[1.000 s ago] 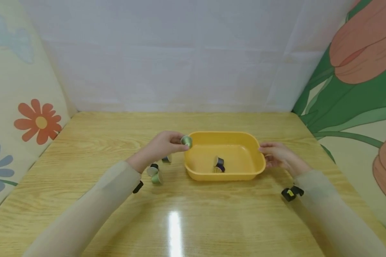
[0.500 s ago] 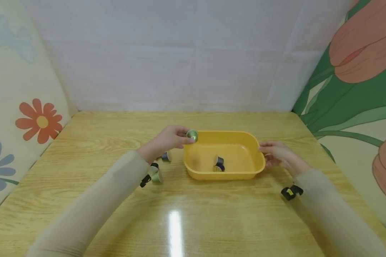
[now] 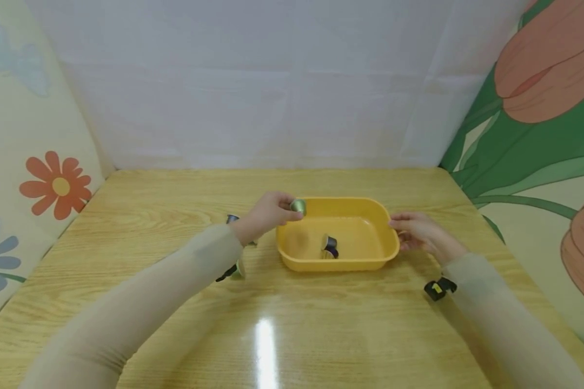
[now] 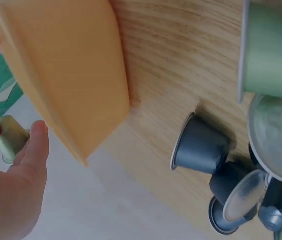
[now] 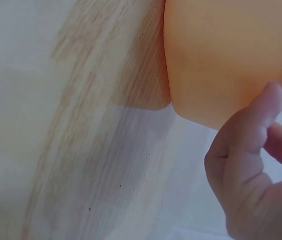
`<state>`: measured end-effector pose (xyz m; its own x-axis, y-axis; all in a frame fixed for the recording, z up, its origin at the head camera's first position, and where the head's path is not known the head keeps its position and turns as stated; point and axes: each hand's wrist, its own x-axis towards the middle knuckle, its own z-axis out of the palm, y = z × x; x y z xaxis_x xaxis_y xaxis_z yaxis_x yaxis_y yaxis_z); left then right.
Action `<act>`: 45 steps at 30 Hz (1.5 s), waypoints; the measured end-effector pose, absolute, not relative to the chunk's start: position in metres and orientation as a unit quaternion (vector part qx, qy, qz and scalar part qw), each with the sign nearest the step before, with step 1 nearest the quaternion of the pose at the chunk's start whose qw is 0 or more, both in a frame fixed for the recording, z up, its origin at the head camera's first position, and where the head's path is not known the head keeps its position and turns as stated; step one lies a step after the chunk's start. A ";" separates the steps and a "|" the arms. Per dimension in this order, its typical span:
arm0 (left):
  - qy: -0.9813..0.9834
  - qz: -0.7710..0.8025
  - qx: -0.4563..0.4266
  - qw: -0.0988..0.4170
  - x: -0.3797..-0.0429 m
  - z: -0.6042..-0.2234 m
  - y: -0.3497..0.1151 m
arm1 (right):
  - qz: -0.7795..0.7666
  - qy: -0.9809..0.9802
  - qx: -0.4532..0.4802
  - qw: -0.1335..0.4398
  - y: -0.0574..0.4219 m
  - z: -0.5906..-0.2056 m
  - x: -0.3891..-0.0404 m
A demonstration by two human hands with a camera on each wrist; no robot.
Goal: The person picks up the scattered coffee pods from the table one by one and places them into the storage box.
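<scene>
My left hand [image 3: 269, 212] pinches a green coffee capsule [image 3: 298, 206] between thumb and fingers, just above the left rim of a yellow plastic basin [image 3: 338, 265]. In the left wrist view the same green capsule [image 4: 12, 137] sits at the fingertips. Two dark capsules [image 3: 330, 242] lie together on the basin's floor. My right hand [image 3: 420, 232] holds the basin's right end by the rim; in the right wrist view a fingertip [image 5: 272, 95] rests against its outer wall. Left of the basin are more capsules, partly hidden behind my left forearm.
In the left wrist view several loose capsules cluster on the wooden table [image 3: 321, 335], among them a dark one [image 4: 201, 145] and a large-looking green one [image 4: 273, 52]. A white cloth [image 3: 272, 108] hangs behind the table, and printed flower panels flank it.
My left hand has moved right with the green capsule, from beside the basin's left rim to over it. The right hand and the basin have stayed nearly in place.
</scene>
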<state>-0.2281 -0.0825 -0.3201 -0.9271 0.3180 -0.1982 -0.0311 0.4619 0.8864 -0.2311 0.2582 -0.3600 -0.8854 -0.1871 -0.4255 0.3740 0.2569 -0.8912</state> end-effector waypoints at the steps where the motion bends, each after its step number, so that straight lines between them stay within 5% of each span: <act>1: 0.837 0.514 0.085 0.170 -0.227 -0.321 -0.081 | -0.605 0.759 0.062 0.231 0.258 -0.360 -0.231; 32: 0.873 0.461 0.089 0.129 -0.235 -0.352 -0.042 | -0.608 0.758 0.053 0.229 0.259 -0.362 -0.234; 45: 0.848 0.497 0.071 0.170 -0.233 -0.349 -0.042 | -0.608 0.758 0.055 0.229 0.261 -0.363 -0.234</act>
